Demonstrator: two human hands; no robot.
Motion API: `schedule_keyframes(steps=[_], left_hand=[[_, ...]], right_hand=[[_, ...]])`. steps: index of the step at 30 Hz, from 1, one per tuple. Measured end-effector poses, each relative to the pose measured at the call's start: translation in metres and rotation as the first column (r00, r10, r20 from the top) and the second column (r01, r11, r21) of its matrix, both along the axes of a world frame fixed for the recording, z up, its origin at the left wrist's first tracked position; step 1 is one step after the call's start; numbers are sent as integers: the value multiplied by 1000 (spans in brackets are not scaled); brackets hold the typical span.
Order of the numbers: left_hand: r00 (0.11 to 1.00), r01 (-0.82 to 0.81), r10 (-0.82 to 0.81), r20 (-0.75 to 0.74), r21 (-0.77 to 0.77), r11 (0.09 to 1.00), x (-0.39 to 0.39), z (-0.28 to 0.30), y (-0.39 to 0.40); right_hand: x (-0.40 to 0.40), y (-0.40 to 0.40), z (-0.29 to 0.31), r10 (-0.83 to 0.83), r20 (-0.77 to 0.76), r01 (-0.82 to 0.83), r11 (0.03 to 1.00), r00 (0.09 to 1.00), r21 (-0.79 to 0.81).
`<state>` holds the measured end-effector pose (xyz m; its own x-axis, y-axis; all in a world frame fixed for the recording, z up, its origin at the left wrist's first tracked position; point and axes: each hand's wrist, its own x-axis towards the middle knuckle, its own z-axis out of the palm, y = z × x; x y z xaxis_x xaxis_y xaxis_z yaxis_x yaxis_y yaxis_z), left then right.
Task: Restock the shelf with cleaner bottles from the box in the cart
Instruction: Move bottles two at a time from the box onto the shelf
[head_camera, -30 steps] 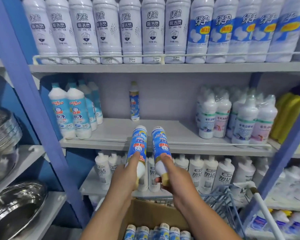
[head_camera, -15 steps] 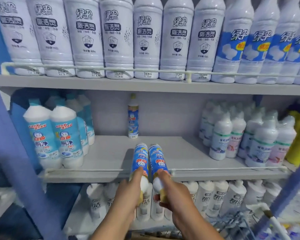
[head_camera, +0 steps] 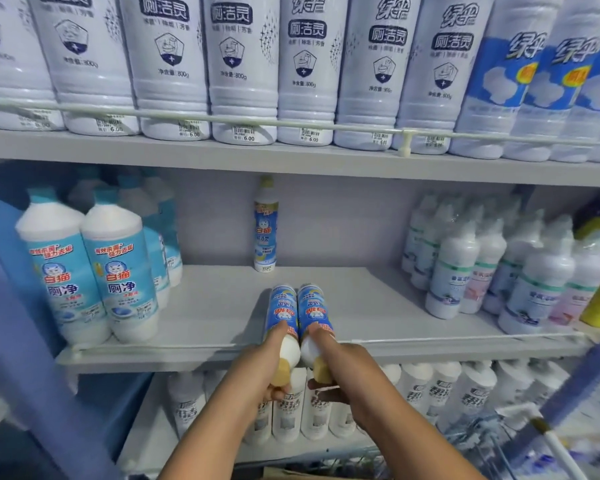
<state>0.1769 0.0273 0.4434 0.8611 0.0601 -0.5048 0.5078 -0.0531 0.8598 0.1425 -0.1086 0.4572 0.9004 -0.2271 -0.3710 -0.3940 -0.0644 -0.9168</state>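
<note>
Blue-and-white cleaner bottles are held one in each hand, side by side and touching, bases pointed at the shelf and yellow caps toward the viewer. The left bottle [head_camera: 284,315] is gripped round its white neck by the left hand [head_camera: 260,368], fingers curled beneath the cap. The right bottle [head_camera: 313,315] is gripped the same way by the right hand [head_camera: 340,370]. Both bottles are tilted forward over the front rail of the middle shelf [head_camera: 208,306], their bases above its bare grey board. A single matching bottle [head_camera: 265,230] is seen upright at the back of that shelf. Larger light-blue bottles [head_camera: 118,271] are stood to the left, white shrink-wrapped bottles [head_camera: 458,271] to the right. Big white bottles [head_camera: 243,64] are lined along the shelf above.
</note>
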Motion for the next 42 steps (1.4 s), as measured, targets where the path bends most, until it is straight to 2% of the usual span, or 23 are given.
schedule_keyframes(steps=[2,4,6,7,9,10,12,16,20,25,27,29,32,36,40,42], left_hand=[[999,52,-53,12,87,995,-1,1,2],[990,82,-113,87,299,951,-3,-1,9],[937,45,-240,253,596,802,-8,-5,18],[879,11,-324,351,663,748,-12,-8,23],[714,24,-480,510,668,744,-15,-11,30],[653,64,-535,536,664,745,-17,-12,33],[592,129,-590,549,658,742,-17,-17,39],[564,168,-602,565,636,753,-14,-22,49],[528,97,-595,607,653,752,-8,-28,49],[529,64,-581,618,654,754,-6,-27,51],[527,31,-571,629,658,753,-5,-23,52],[537,11,-523,662,615,789,-3,-13,51],[590,-7,-413,693,517,856,3,9,47],[608,-45,-377,699,504,863,21,44,39],[617,-21,-343,709,450,893,53,78,26],[629,-47,-309,713,432,900,75,89,18]], right_hand=[[-2,-5,-4,58,35,-57,998,998,-13],[-7,-10,-7,134,98,-128,990,986,-65],[-11,-18,-13,236,200,-179,947,951,-267],[-12,-24,-17,301,255,-191,905,919,-379],[-11,-37,-25,442,359,-204,816,822,-540],[-10,-42,-29,505,384,-216,778,773,-590],[-6,-49,-35,579,389,-235,725,716,-647],[3,-50,-38,606,407,-195,689,684,-699],[6,-50,-41,601,444,-122,673,665,-729],[8,-52,-40,644,429,-24,571,634,-821],[11,-53,-35,667,452,20,549,593,-836],[16,-53,-26,670,503,45,576,545,-816],[23,-52,-3,629,556,35,645,542,-763],[37,-52,38,582,529,-4,676,618,-737],[69,-53,72,504,490,-101,764,711,-638],[88,-53,86,495,461,-139,777,736,-614]])
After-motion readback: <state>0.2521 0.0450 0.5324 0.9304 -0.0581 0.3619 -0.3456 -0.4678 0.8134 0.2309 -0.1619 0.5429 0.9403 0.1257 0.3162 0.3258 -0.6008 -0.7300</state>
